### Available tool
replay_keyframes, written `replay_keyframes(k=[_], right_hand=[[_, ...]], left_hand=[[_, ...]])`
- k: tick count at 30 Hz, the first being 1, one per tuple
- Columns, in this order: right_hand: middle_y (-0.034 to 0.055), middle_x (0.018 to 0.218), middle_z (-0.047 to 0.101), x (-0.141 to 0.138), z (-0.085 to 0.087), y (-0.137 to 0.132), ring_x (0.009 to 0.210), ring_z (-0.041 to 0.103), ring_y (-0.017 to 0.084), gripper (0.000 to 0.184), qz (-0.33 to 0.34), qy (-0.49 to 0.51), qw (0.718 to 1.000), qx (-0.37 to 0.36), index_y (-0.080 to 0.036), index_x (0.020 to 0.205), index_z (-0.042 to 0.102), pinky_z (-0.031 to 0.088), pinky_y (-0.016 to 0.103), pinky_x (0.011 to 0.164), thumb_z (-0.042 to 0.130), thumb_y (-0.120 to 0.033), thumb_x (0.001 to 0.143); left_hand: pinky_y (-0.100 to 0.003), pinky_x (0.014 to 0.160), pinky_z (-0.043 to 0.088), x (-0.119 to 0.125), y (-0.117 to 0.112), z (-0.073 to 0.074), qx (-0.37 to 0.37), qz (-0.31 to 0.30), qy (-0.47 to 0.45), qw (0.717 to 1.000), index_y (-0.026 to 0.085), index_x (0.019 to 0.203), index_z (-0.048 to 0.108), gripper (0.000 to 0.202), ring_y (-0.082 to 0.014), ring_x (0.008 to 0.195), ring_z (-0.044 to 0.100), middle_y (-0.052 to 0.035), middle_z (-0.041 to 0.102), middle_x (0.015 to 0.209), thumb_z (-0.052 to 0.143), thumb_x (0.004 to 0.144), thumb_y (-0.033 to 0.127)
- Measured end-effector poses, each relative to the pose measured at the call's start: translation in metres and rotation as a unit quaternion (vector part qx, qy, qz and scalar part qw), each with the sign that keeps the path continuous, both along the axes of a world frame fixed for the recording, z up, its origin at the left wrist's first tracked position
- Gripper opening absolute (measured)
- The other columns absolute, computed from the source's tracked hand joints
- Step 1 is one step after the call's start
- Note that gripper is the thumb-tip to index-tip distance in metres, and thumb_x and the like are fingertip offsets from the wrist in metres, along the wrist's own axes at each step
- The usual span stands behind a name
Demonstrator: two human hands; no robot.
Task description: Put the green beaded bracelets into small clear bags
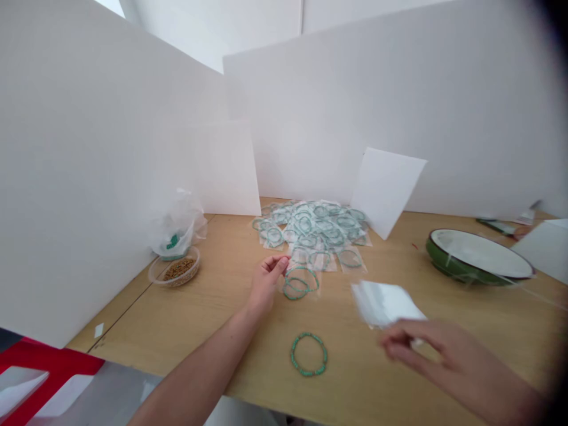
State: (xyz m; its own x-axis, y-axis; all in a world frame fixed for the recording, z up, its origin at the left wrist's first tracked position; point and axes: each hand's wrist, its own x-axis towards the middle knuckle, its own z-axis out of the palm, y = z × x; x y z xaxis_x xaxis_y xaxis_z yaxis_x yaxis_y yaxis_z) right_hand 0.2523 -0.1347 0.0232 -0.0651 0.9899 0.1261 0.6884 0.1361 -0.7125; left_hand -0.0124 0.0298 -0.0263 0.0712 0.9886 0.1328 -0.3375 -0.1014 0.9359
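Note:
My left hand (266, 278) pinches the upper edge of a clear plastic bag (316, 290). Two turquoise bead bracelets show at that bag, a larger loop (306, 269) and a smaller one (295, 288); I cannot tell which is inside. Blurred by motion, my right hand (448, 352) is closed, thumb and forefinger together; anything between them is too smeared to make out. Just beyond it lies a stack of empty clear bags (390, 303). A green bead bracelet (293, 355) lies loose on the table between my forearms.
Behind my hands spreads a pile of bagged bracelets (323, 225). A tub of brown beads (180, 269) and a plastic bag with green contents (173, 239) stand left. At right is a green, white-lined basin (461, 272). White panels (381, 100) enclose the wooden table (235, 254).

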Motion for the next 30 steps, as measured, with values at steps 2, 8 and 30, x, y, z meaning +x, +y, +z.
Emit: replay_keyframes(k=[2, 8, 30], right_hand=[[0.0058, 0.088, 0.074, -0.013, 0.008, 0.034, 0.079, 0.067, 0.023, 0.027, 0.014, 0.030, 0.999, -0.026, -0.027, 0.090, 0.074, 0.053, 0.032, 0.069, 0.064, -0.050, 0.082], [0.0094, 0.096, 0.074, -0.059, -0.011, 0.108, 0.087, 0.068, 0.023, 0.041, 0.015, 0.272, 0.962, -0.029, -0.020, 0.097, 0.070, 0.053, 0.035, 0.076, 0.069, -0.054, 0.075], [-0.0005, 0.061, 0.062, -0.059, -0.034, 0.103, 0.055, 0.055, 0.013, 0.031, -0.070, 0.363, 0.929, 0.029, -0.019, 0.081, 0.067, 0.046, 0.026, 0.053, 0.078, -0.044, 0.068]], left_hand=[[-0.024, 0.065, 0.041, 0.000, -0.001, 0.001, 0.002, -0.001, 0.007, 1.000, 0.016, 0.081, 0.074, 0.030, -0.0106, 0.062, 0.052, -0.0013, 0.063, 0.067, 0.079, 0.068, 0.044], [-0.025, 0.063, 0.041, 0.003, -0.005, 0.005, 0.011, -0.020, 0.023, 0.999, 0.017, 0.081, 0.073, 0.031, -0.0107, 0.060, 0.052, -0.0001, 0.061, 0.064, 0.078, 0.069, 0.045], [-0.021, 0.057, 0.038, 0.008, -0.006, 0.003, -0.039, -0.131, 0.040, 0.990, 0.015, 0.080, 0.070, 0.020, -0.0084, 0.055, 0.050, 0.0005, 0.061, 0.063, 0.079, 0.068, 0.029]])
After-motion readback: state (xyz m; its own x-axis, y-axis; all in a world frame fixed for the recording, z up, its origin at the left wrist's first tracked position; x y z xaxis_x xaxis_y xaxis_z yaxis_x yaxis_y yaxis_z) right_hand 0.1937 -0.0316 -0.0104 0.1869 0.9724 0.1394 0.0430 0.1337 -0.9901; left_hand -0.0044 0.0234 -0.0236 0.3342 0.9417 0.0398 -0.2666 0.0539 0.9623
